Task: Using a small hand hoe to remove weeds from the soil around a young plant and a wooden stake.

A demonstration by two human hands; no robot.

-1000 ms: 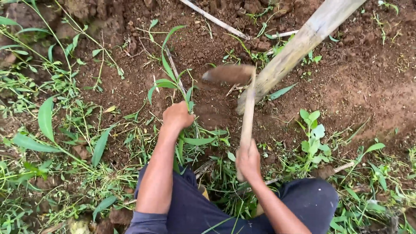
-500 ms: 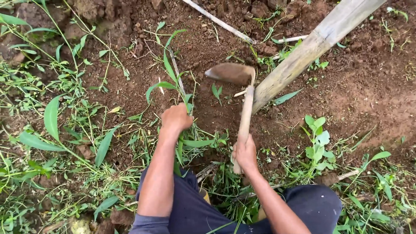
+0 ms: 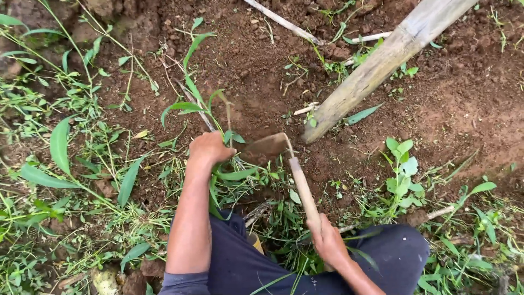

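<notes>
At left of centre, my left hand (image 3: 210, 148) was closed around a clump of weeds (image 3: 204, 112) at its base. Just to its right, the hoe (image 3: 284, 161) had its blade on the soil (image 3: 256, 71). Lower right, my right hand (image 3: 327, 240) was clamped on the hoe's wooden handle, below a bamboo pole (image 3: 382, 68).
</notes>
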